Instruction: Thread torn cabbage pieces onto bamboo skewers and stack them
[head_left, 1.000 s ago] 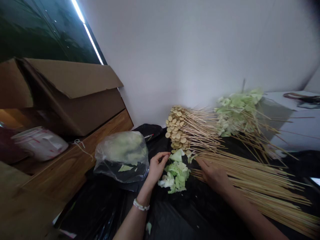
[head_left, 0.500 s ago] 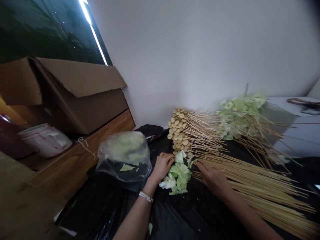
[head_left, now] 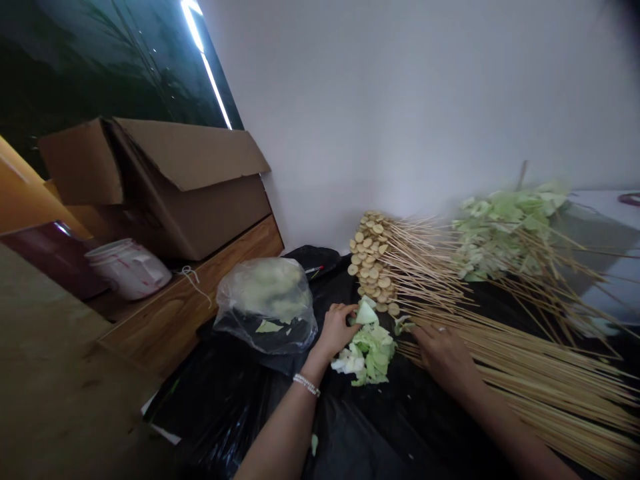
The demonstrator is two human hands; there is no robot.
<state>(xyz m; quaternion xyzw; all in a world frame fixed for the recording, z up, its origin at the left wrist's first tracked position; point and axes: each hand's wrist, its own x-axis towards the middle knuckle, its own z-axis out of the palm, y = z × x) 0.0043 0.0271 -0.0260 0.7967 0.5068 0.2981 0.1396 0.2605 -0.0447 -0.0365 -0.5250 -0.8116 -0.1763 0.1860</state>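
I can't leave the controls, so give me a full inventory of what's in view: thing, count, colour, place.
Box: one, brown, on the ledge, left
Tub: one, whitish with red marks, before the box
String: one, white, beside the tub
Bag: one, clear, leaves inside, left of the pile
Pile: one, green and white leaves, between the hands
Disc skewers: many, cream, by the wall
Leaf skewers: many, pale green, back right
Sticks: many, tan, right
Sheeting: black, under the pile
Panel: one, dark green, upper left
Bracelet: white, left wrist
Left hand: one, fingers on a leaf
Right hand: one, beside the sticks
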